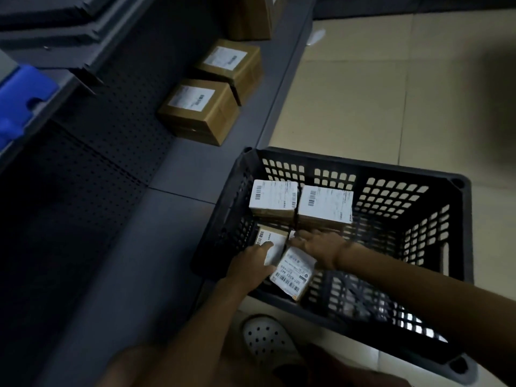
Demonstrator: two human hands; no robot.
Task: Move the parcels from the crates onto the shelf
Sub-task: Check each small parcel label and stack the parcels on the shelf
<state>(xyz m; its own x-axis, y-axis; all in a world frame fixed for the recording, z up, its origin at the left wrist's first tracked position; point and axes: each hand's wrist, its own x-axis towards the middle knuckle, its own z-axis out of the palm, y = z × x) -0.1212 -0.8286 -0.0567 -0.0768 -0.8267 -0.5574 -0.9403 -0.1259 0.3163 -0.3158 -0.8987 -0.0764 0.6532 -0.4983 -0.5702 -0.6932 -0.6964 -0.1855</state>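
A black slatted crate [458,208] stands on the floor against the shelf's front edge. Two white-labelled parcels [325,205] sit side by side at its far left. In front of them my left hand [251,261] grips a small labelled parcel [275,247], thumb on top. My right hand [318,244] lies flat beside it, over the upper edge of a tilted labelled parcel [293,273]; its hold is unclear. On the low grey shelf [181,169] stand two brown labelled parcels [199,110].
A taller brown box [251,18] stands further back on the shelf. A blue bin [19,104] sits on the upper shelf at left. Beige tiled floor [391,93] lies right of the shelf. My white perforated shoe [265,336] is beside the crate's near corner.
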